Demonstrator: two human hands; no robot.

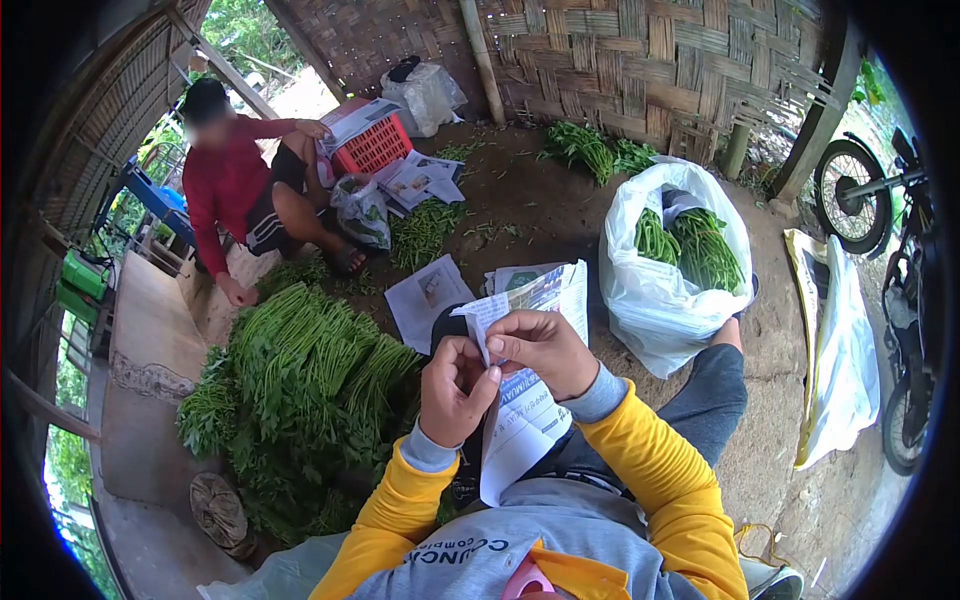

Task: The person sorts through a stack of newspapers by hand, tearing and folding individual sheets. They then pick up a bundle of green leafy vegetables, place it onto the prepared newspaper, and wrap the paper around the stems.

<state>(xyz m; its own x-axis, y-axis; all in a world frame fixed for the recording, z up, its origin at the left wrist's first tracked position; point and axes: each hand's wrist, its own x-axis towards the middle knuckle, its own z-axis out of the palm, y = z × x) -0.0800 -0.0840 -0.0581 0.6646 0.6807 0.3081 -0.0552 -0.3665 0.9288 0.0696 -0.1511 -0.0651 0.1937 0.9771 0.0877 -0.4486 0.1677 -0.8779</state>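
Both hands meet at the folded edge of a printed paper sheet [530, 415] over my lap. My left hand [456, 392] pinches the edge from the left side. From the right, my right hand [545, 350] grips the same edge, its fingertips close to the left ones. The sheet spreads behind and below the hands. A large pile of leafy green stalks [310, 360] lies to the left. White printed sheets [428, 298] rest on the ground just beyond my hands. To the right stands an open white plastic bag [660, 305] holding bundled greens [705, 250].
A person in a red top [225, 175] sits at the upper left beside a red crate [375, 145] and cut stalks [425, 232]. More greens [583, 150] lie by the woven wall [640, 70]. A white sack [835, 345] and a motorcycle [905, 300] are at the right.
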